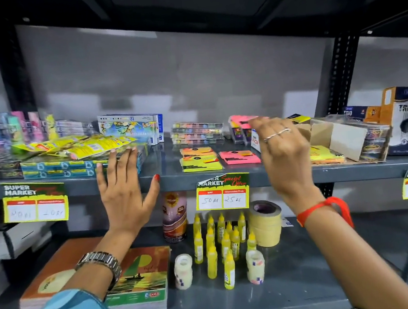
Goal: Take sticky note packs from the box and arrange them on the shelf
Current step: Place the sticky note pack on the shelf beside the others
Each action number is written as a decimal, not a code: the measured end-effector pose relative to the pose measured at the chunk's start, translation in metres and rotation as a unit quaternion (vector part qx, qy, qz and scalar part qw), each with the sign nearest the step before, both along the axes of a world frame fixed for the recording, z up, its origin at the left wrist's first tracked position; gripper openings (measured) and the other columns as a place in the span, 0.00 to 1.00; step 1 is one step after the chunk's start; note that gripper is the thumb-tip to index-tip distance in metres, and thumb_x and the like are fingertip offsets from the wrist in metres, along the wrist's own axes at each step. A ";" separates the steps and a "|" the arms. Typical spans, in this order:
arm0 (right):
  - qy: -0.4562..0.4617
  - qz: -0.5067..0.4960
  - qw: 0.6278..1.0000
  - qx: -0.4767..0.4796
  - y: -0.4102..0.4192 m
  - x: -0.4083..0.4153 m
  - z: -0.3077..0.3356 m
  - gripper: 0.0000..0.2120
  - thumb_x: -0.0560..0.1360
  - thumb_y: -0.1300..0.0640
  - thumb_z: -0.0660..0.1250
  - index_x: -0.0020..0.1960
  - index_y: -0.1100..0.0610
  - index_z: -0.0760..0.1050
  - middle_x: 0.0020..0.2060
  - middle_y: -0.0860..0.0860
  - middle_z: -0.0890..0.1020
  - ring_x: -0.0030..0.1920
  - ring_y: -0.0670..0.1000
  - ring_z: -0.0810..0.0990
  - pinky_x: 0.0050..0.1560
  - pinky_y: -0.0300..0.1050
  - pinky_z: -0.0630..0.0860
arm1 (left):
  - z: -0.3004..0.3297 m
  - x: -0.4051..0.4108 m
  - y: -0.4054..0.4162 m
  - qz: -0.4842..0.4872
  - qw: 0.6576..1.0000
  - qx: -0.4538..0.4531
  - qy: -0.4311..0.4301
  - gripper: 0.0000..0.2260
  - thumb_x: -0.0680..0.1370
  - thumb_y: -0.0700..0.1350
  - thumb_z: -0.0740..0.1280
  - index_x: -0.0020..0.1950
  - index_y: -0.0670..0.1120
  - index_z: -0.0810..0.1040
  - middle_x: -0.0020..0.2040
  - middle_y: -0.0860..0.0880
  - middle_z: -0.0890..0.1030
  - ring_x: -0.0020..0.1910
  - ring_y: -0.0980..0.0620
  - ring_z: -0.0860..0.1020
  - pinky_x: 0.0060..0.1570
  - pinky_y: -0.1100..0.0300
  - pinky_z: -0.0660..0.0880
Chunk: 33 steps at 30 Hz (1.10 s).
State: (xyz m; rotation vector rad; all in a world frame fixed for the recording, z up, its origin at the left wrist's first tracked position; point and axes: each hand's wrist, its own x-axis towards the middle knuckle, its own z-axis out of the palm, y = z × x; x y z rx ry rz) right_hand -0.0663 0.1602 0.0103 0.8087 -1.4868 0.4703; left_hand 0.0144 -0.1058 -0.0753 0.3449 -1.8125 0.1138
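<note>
A left hand (122,187), fingers spread and holding nothing, rests flat against the front edge of the grey shelf (225,176). The right hand (284,146) lifts a pink sticky note pack (241,121) by its fingertips above yellow (200,161) and pink packs (239,157) lying near that edge; the cardboard box (338,139) sits toward the right end.

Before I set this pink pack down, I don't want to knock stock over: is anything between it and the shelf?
Yes. Under the right hand and its pink pack, small purple packs stand on the shelf.
</note>
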 end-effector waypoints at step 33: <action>-0.331 -0.082 0.929 -0.146 0.064 -0.042 -0.020 0.31 0.63 0.77 0.67 0.63 0.62 0.65 0.60 0.64 0.68 0.54 0.65 0.72 0.54 0.60 0.74 | 0.000 0.001 0.001 0.004 1.000 0.003 -0.008 0.30 0.78 0.58 0.52 0.72 0.39 0.66 0.69 0.39 0.72 0.72 0.41 0.61 0.72 0.45 0.48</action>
